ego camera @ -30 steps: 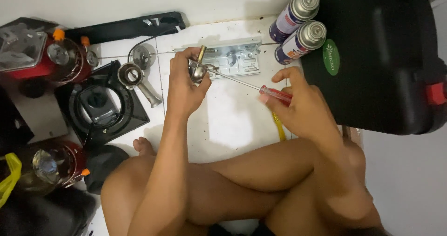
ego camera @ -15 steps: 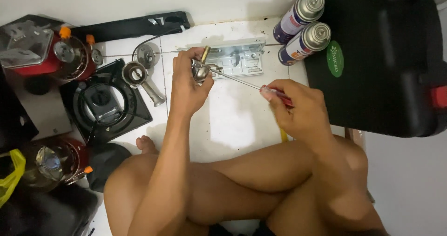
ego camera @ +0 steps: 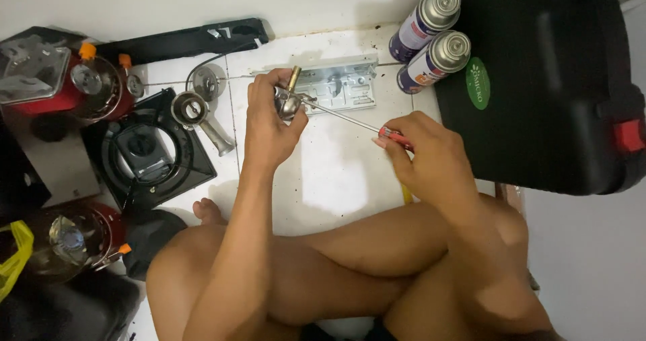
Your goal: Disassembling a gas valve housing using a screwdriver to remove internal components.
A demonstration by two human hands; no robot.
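The left hand point(ego camera: 269, 122) is closed around a small metal valve part point(ego camera: 288, 102), a rounded silver body with a short brass stub sticking up past the fingertips. The right hand point(ego camera: 424, 156) grips the red handle of a screwdriver point(ego camera: 350, 117), and its thin steel shaft runs up and to the left until the tip meets the valve part held in the left hand. So the part sits inside the left hand's grasp, well to the left of the right hand, with the shaft bridging the gap between them.

Just beyond the left hand's fingers, a flat grey metal plate point(ego camera: 340, 88) lies on the white tiled floor point(ego camera: 323, 173). Beyond the right hand, two gas canisters point(ego camera: 431, 41) lie side by side, touching a large black case point(ego camera: 552, 78) that stands to the right of that hand. To the left of the left hand lie a funnel-shaped metal piece point(ego camera: 198, 115) and a black square burner base point(ego camera: 148, 152). Farther left are red stove bodies point(ego camera: 60, 85) with orange knobs. Below both hands the person's crossed bare legs point(ego camera: 350, 274) rest on the floor.
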